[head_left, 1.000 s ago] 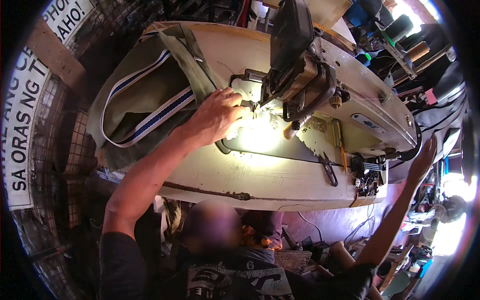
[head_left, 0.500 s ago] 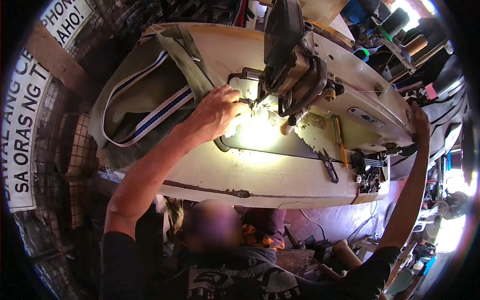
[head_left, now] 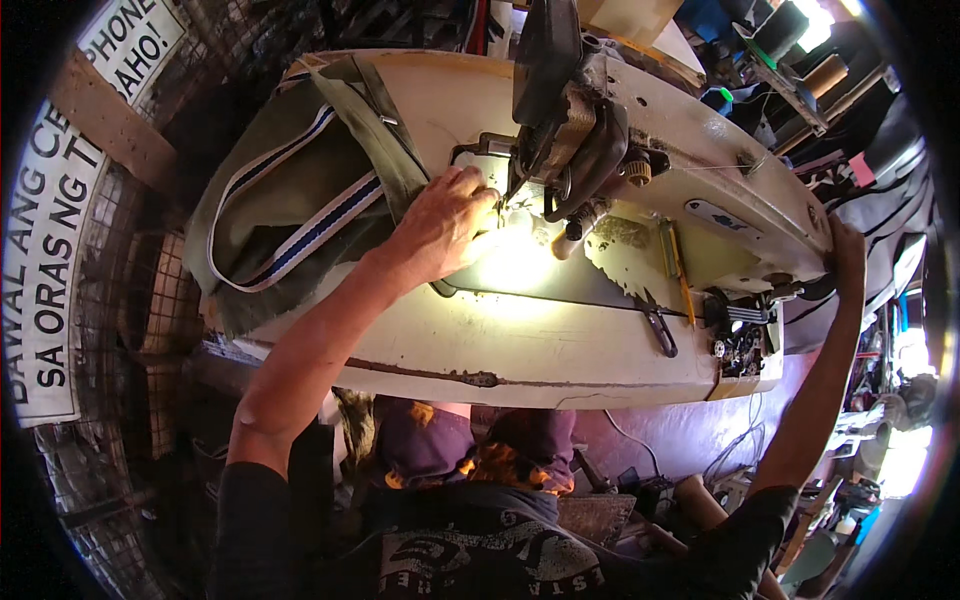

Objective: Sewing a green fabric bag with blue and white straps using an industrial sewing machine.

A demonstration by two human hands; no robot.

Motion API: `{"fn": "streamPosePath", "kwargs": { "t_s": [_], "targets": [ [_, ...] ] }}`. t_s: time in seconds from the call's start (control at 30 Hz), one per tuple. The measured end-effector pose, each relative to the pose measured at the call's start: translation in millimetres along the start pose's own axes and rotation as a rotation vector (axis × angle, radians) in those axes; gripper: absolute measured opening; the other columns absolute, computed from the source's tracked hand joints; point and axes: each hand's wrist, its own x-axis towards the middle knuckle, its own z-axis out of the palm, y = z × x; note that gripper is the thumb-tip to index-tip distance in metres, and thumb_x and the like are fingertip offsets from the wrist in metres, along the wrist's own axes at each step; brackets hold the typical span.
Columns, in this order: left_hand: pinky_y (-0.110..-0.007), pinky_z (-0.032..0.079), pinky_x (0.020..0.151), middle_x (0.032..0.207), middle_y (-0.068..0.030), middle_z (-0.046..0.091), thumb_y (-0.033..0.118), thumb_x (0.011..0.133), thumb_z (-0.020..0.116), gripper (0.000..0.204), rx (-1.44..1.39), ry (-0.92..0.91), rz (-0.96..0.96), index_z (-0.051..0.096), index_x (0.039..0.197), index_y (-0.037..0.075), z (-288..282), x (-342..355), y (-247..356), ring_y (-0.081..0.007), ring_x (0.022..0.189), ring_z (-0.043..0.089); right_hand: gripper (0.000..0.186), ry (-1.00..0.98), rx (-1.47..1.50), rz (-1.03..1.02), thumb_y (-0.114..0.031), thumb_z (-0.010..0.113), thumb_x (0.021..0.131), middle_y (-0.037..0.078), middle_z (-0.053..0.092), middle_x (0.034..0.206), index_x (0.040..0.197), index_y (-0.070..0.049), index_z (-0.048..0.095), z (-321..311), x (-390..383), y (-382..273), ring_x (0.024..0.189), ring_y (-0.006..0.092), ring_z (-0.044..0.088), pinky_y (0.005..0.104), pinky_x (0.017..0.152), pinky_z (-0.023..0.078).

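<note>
A sewing machine [head_left: 690, 150] stands on a pale worn table, its lamp glaring on the bed. My left hand [head_left: 445, 222] is beside the needle area, thumb and fingers pinched together; what they hold is lost in shadow and glare. Touching its wrist side is olive fabric [head_left: 350, 115], with a white strap with a blue stripe [head_left: 325, 225] looped over it. At the machine's far right end, my right hand [head_left: 847, 240] curls round the handwheel, which is mostly hidden behind the fingers.
Thread snips [head_left: 660, 328] and a thin yellow-orange tool [head_left: 682, 275] lie on the table right of the needle. A bobbin winder [head_left: 742, 335] sits at the right front edge. Thread spools [head_left: 780, 35] stand at the upper right. A wire mesh wall [head_left: 95, 300] rises at left.
The whole view has shifted slightly, bringing the purple and orange cloth over my lap more into sight. Both hands keep their places, left by the needle and right at the machine's end.
</note>
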Motion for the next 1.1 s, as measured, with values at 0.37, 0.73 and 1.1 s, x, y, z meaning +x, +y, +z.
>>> {"fn": "streamPosePath", "kwargs": {
  "t_s": [0.37, 0.73, 1.1],
  "targets": [
    [-0.041, 0.045, 0.098, 0.101, -0.0085, 0.054, 0.022, 0.083, 0.07, 0.023, 0.09, -0.108, 0.261, 0.068, 0.1, 0.008, 1.0, -2.1, -7.2, -0.0276, 0.103, 0.054, 0.052, 0.749, 1.119, 0.48, -0.04, 0.044, 0.106, 0.019, 0.059, 0.128, 0.14, 0.0, 0.048, 111.9, -105.6, -62.0, 0.112, 0.0299, 0.061, 0.0422, 0.097, 0.047],
    [-0.041, 0.046, 0.09, 0.1, -0.0104, 0.056, 0.025, 0.08, 0.077, 0.034, -0.194, -0.143, -0.01, 0.068, 0.106, 0.005, -22.0, -56.9, 59.1, -0.0302, 0.097, 0.056, 0.036, 0.518, 0.619, 0.287, -0.023, 0.05, 0.1, 0.017, 0.069, 0.119, 0.128, -0.003, 0.062, 49.5, -30.8, -35.5, 0.107, 0.032, 0.066, 0.0376, 0.095, 0.05],
    [-0.043, 0.049, 0.08, 0.083, -0.0163, 0.063, 0.018, 0.079, 0.069, 0.013, 0.023, 0.029, -0.288, 0.069, 0.079, 0.005, -1.1, -27.4, 98.7, -0.0342, 0.082, 0.063, 0.032, 0.525, 0.83, 0.092, -0.007, 0.074, 0.086, 0.015, 0.065, 0.114, 0.115, -0.002, 0.063, -82.6, -162.4, -265.9, 0.11, 0.029, 0.062, 0.0386, 0.094, 0.048]
  ]
}}
